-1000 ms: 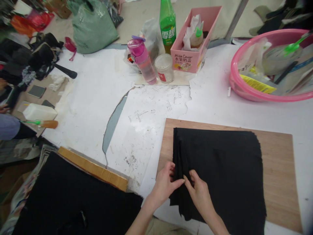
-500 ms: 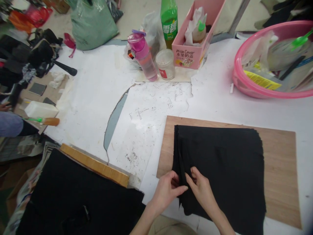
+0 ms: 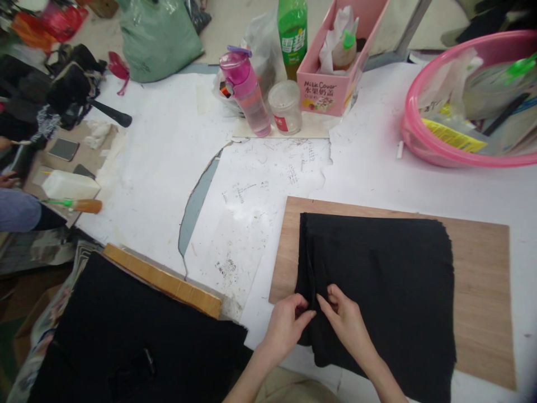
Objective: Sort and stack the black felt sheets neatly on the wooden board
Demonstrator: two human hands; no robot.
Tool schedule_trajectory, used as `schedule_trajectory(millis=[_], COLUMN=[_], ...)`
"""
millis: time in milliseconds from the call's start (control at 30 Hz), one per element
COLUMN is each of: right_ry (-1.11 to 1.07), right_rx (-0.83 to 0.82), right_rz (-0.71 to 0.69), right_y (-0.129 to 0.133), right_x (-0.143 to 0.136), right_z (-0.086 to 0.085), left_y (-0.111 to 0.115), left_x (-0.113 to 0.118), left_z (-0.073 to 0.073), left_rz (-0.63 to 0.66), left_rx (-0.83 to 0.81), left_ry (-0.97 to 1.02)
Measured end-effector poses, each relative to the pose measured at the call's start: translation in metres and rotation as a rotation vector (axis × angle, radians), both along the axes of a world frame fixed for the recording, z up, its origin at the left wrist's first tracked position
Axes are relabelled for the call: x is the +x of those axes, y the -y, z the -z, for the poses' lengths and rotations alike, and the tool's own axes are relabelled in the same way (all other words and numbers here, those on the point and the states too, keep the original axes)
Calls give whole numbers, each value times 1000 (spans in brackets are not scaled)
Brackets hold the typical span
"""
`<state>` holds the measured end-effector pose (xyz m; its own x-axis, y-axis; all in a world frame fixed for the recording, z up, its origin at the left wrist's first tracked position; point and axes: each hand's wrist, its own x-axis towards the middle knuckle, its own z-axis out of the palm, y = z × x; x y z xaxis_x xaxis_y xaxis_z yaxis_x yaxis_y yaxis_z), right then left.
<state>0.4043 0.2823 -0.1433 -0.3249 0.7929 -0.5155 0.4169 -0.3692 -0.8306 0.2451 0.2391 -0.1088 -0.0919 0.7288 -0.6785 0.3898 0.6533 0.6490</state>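
**Black cloth on a wooden board**

The black cloth [image 3: 377,291] lies spread flat on the wooden board [image 3: 478,296], covering most of it. Its edges are ragged, and its near edge hangs past the board onto the white table. Along its left side narrow lengthwise folds bunch up, pinched near the bottom corner.

pink bottle [image 3: 247,92] | green bottle [image 3: 292,33] | pink basin [image 3: 423,140] | carton [image 3: 331,95]

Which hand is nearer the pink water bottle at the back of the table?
Left. The left hand pinches the black fabric's near left edge, roughly below the pink water bottle. The right hand grips the same fold, farther right.
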Motion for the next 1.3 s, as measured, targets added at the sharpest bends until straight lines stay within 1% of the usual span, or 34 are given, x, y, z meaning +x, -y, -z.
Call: schedule_trajectory(millis=[167, 300, 400, 600, 733, 933, 1033, 1100, 1200, 1300], right_ry=[-43, -82, -65, 88, 182, 275, 286, 273, 246, 219], right_rx=[-34, -65, -56, 42, 104, 139, 157, 169, 185, 194], right_rz=[-27, -95, -120, -66, -22, 27, 39, 33, 20, 12], right_y=[-1, 0, 4, 12, 14, 16, 17, 16, 15, 15], right_x=[2, 7, 9, 6, 5, 6, 7, 8, 9, 10], right_z=[-6, -15, -14, -1, -3, -8, -7, -7, -6, -4], left_y=[0, -2, -3, -5, 0, 13, 14, 9, -5, -23], left_x=[-4, -4, -4, -5, -9, -18, -20, -19, -13, -3], left_z=[0, -1, -1, -5, -4, 4, 4, 1, -5, -9], left_rz=[-13, -16, -16, -15, -30, -69, -65, -56, -7, 44], left_rx=[-1, 8, 12, 29, 12, -43, -60, -57, -5, 96], left_ry=[45, 52, 62, 71, 78, 60, 19, -18, -212, -413])
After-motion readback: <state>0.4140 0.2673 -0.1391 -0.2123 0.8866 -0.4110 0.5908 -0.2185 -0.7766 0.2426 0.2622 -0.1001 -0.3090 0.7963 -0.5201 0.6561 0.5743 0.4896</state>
